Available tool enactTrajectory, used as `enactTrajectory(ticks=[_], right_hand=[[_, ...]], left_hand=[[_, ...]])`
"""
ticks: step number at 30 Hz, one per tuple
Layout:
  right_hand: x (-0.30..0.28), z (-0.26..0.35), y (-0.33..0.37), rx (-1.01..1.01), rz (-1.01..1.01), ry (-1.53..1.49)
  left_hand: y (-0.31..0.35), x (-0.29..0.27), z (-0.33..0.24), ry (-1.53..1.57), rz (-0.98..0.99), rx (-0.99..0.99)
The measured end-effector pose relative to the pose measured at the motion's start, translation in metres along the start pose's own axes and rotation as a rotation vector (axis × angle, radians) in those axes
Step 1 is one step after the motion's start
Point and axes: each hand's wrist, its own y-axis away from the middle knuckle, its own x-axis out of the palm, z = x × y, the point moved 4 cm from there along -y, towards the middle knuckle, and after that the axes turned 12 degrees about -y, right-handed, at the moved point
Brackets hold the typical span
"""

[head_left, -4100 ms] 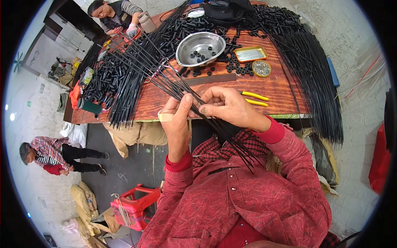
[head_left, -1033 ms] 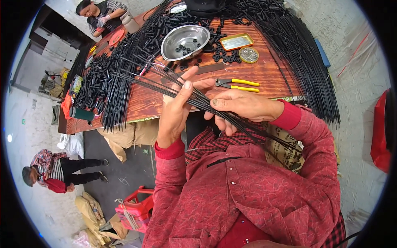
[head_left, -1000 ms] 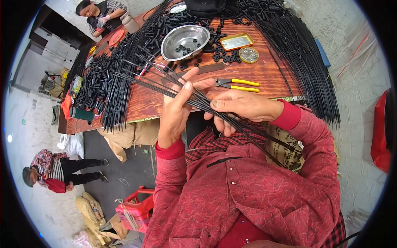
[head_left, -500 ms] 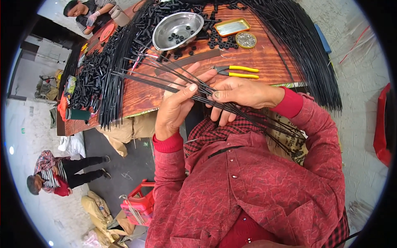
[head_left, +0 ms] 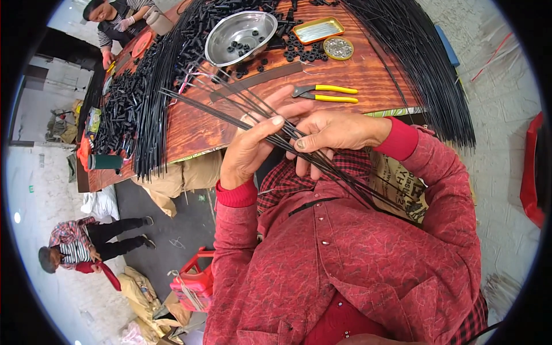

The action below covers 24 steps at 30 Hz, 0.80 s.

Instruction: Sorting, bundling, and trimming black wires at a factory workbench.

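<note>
In front of my chest, both hands hold a loose bundle of thin black rods (head_left: 215, 112), which slants from upper left to lower right and fans out at both ends. The thumb of my left hand (head_left: 247, 150) presses on the rods while its other fingers extend behind them. My right hand (head_left: 342, 131) pinches the bundle close beside it, thumb on top and fingers curled below. Just beyond my hands, pliers with yellow handles (head_left: 336, 88) lie on the wooden table (head_left: 368, 77).
A metal bowl (head_left: 221, 41) holds black rings; more rings lie beside it. Nearby are a yellow tray (head_left: 299, 37) of thin pins and a round dish (head_left: 338, 58) of small metal pieces. Long rods (head_left: 425, 75) overhang the right edge. A co-worker (head_left: 123, 14) sits far left; another person (head_left: 69, 247) stands left.
The rod bundle has tilted more steeply, its lower right end closer together. My left hand has shifted slightly right. The seated co-worker has reached a hand toward the table.
</note>
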Motion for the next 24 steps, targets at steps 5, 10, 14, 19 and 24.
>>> enactTrajectory(ticks=[5,10,14,19,24], right_hand=[[0.01,0.002,0.005,0.01,0.0,-0.011],[0.012,-0.007,0.006,-0.039,-0.1,-0.139],[0.015,-0.004,0.007,-0.113,-0.211,-0.007],[0.011,-0.01,0.004,-0.127,-0.186,0.03],[0.007,-0.013,0.002,-0.063,-0.192,-0.208]], left_hand=[[0.0,-0.001,0.009,-0.136,-0.027,-0.038],[0.005,-0.007,0.011,-0.103,-0.053,-0.042],[0.009,-0.014,0.013,-0.157,-0.108,-0.039],[0.012,-0.016,0.015,-0.155,-0.164,-0.026],[0.007,-0.01,0.01,-0.132,-0.135,-0.003]])
